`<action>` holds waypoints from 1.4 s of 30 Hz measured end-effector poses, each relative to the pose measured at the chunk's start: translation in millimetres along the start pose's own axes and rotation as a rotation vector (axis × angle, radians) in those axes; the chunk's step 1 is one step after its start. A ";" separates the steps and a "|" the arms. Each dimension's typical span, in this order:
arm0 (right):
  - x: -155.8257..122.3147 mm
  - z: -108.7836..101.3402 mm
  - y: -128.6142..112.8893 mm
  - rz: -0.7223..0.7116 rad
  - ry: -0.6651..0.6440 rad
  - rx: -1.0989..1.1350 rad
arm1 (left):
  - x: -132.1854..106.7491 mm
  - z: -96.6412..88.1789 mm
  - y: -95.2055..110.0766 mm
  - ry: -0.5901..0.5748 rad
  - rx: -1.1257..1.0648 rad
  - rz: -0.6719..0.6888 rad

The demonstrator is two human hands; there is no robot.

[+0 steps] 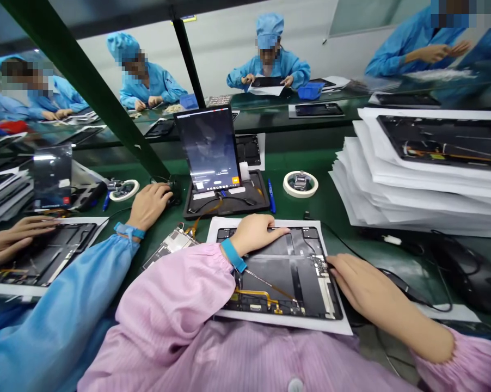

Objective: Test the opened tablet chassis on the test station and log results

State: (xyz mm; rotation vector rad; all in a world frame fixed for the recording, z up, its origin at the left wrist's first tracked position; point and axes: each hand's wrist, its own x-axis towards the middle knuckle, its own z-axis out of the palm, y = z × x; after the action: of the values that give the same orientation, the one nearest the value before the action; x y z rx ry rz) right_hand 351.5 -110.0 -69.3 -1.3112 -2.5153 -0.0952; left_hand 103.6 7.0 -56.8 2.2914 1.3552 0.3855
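An opened tablet chassis (pixel 286 277) lies on a white sheet (pixel 343 325) right in front of me, with dark panels and orange flex cables showing. My left hand (pixel 256 233) rests flat on its top left part, fingers stretched toward the right. My right hand (pixel 362 283) lies along the chassis's right edge, fingers extended and touching the side. Neither hand holds anything. Both arms wear pink sleeves, and a blue strap circles the left wrist.
An upright tablet with a lit screen (pixel 208 147) stands in a black tray (pixel 229 204). A tall stack of white sheets topped by another chassis (pixel 429 163) fills the right. Tape rolls (pixel 300 184), a blue pen (pixel 271 196), a black mouse (pixel 470 272). A blue-sleeved co-worker's hand (pixel 149 204) is at left.
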 end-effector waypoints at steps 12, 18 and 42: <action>-7.2 -9.9 18.0 0.298 0.004 0.411 | -3.6 -2.5 -0.7 -0.031 0.024 0.000; -15.3 -15.0 12.8 0.128 0.105 0.236 | -3.1 -3.1 -1.0 -0.069 0.045 -0.016; -5.6 -12.8 9.4 0.086 0.066 0.184 | -3.8 -2.0 0.3 -0.058 0.088 -0.007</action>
State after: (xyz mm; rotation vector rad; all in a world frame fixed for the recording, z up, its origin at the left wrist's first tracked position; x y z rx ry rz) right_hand 365.1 -111.4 -59.5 -1.3174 -2.3466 0.1078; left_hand 101.1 4.0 -55.0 2.3492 1.3769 0.2601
